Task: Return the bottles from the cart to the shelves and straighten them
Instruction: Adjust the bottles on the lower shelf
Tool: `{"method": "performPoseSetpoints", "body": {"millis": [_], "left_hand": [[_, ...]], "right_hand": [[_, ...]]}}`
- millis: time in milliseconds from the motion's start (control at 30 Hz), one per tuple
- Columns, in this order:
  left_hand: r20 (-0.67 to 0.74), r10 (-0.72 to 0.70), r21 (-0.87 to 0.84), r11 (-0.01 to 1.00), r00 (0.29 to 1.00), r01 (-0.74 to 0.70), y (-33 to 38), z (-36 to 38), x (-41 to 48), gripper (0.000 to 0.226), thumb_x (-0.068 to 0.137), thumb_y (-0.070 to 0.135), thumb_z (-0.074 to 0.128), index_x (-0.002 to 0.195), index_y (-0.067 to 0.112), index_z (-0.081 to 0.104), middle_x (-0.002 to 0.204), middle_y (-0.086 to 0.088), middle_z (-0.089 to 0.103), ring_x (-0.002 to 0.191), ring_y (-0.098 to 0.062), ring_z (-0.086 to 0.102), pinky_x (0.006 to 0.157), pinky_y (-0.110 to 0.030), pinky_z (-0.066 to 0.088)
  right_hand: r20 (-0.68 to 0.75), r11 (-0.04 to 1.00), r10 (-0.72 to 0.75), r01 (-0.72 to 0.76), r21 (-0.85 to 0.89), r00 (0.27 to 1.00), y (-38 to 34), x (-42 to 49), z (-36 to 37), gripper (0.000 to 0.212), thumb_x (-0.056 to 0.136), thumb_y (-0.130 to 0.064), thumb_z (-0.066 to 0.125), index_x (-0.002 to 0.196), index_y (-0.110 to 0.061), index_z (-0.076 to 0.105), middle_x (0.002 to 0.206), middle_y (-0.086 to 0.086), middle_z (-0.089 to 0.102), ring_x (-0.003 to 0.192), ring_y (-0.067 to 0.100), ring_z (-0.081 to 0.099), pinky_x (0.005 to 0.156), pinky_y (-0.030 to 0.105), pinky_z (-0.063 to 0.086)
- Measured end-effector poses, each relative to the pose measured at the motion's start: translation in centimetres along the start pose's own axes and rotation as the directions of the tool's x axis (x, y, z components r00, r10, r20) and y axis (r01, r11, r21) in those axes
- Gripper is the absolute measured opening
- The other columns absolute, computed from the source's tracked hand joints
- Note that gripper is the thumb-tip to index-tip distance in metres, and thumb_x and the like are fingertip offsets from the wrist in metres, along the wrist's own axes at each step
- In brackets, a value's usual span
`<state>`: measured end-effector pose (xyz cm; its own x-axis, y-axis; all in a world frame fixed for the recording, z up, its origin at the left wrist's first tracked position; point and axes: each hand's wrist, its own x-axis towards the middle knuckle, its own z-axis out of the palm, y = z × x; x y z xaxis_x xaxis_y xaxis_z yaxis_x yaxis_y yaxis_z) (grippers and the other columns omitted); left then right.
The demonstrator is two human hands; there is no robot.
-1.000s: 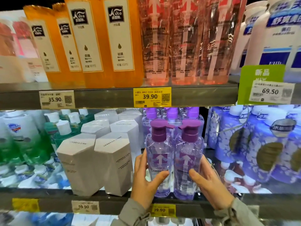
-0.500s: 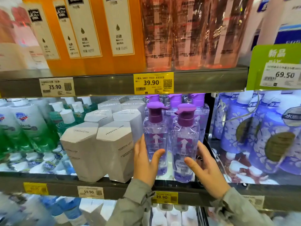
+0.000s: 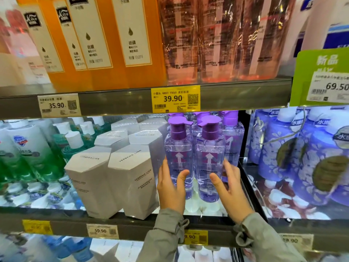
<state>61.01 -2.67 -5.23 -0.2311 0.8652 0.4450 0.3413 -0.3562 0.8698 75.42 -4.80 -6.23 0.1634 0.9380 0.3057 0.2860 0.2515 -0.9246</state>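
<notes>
Two purple pump bottles are held at the centre of the frame, upright on the middle shelf [image 3: 132, 226]. The left bottle [image 3: 178, 148] is gripped by the left hand [image 3: 171, 188], with the thumb curled across its front and the fingers round its left side. The right bottle [image 3: 209, 148] is gripped likewise by the right hand [image 3: 229, 188], thumb on the front and fingers on its right side. The two bottles stand just beside each other.

The step in hand is judged to be straightening. It would be done well if both bottles were brought level with each other, the arrow labels turned square to the front and the pump spouts set the same way. The grip is best kept low and light, so that the back row [image 3: 231, 129] is not knocked.

Five purple bottles are counted: two in front and three pump tops behind. To their left, six white boxes [image 3: 132, 178] are counted. Along the top of the frame, four orange bottles [image 3: 117, 76] and three pink bottles [image 3: 217, 44] are seen.
</notes>
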Motion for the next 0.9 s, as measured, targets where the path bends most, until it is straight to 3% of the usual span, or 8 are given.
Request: {"method": "performPoseSetpoints", "body": {"millis": [133, 267, 400, 533, 767, 900], "left_hand": [[-0.027, 0.034, -0.006, 0.999, 0.999, -0.034, -0.2, 0.7, 0.3, 0.059, 0.085, 0.018, 0.063, 0.137, 0.003, 0.040, 0.132, -0.014, 0.051, 0.116, -0.020, 0.049, 0.083, 0.009, 0.029], [-0.008, 0.040, -0.031, 0.999, 0.999, -0.040, -0.9, 1.0, 1.0, 0.058, 0.088, 0.017, 0.060, 0.139, 0.005, 0.037, 0.131, -0.014, 0.052, 0.118, -0.025, 0.051, 0.081, 0.008, 0.032], [-0.013, 0.064, -0.053, 0.996, 0.998, -0.064, -0.9, 1.0, 0.9, 0.057, 0.089, 0.016, 0.058, 0.140, 0.006, 0.036, 0.130, -0.009, 0.050, 0.112, -0.014, 0.048, 0.081, 0.007, 0.033], [-0.005, 0.078, -0.024, 0.997, 0.997, -0.078, -1.2, 1.1, 1.1, 0.057, 0.089, 0.018, 0.057, 0.140, 0.005, 0.035, 0.132, -0.011, 0.049, 0.114, -0.013, 0.046, 0.083, 0.007, 0.031], [-0.002, 0.085, -0.010, 0.996, 0.996, -0.085, -1.8, 0.7, 1.8, 0.058, 0.089, 0.022, 0.056, 0.140, 0.006, 0.035, 0.126, -0.011, 0.051, 0.109, -0.015, 0.049, 0.080, 0.006, 0.033], [-0.012, 0.080, -0.015, 0.997, 0.997, -0.080, -1.8, 0.9, 1.7, 0.059, 0.088, 0.022, 0.057, 0.140, 0.004, 0.035, 0.125, -0.006, 0.050, 0.108, -0.013, 0.047, 0.079, 0.007, 0.032]], "right_hand": [[0.027, 1.000, -0.009, 0.009, 0.006, 1.000, 0.2, 0.2, 0.3, 0.073, 0.082, -0.047, 0.046, 0.147, -0.024, 0.022, 0.141, -0.002, 0.032, 0.135, 0.009, 0.032, 0.112, 0.027, 0.028], [0.044, 1.000, -0.009, 0.009, 0.002, 0.999, 0.0, 0.4, 0.3, 0.067, 0.084, -0.045, 0.045, 0.145, -0.030, 0.022, 0.144, -0.002, 0.031, 0.135, 0.005, 0.031, 0.109, 0.016, 0.028], [0.020, 0.999, -0.018, 0.019, -0.035, 1.000, 0.2, 0.5, 0.4, 0.072, 0.086, -0.044, 0.045, 0.149, -0.017, 0.024, 0.143, 0.003, 0.035, 0.136, 0.011, 0.034, 0.113, 0.028, 0.031], [0.021, 0.997, -0.009, 0.010, -0.074, 1.000, 0.4, 0.7, 0.7, 0.074, 0.086, -0.044, 0.044, 0.150, -0.015, 0.020, 0.144, 0.003, 0.031, 0.138, 0.013, 0.031, 0.116, 0.037, 0.027], [0.014, 0.996, -0.004, 0.005, -0.095, 1.000, 0.6, 1.1, 1.7, 0.063, 0.096, -0.026, 0.046, 0.150, -0.018, 0.015, 0.150, -0.004, 0.022, 0.140, 0.005, 0.020, 0.109, 0.016, 0.016], [0.005, 0.996, -0.002, 0.002, -0.093, 1.000, 1.0, 1.3, 1.8, 0.060, 0.097, -0.024, 0.045, 0.149, -0.017, 0.017, 0.151, -0.002, 0.022, 0.141, 0.007, 0.021, 0.110, 0.017, 0.018]]}}
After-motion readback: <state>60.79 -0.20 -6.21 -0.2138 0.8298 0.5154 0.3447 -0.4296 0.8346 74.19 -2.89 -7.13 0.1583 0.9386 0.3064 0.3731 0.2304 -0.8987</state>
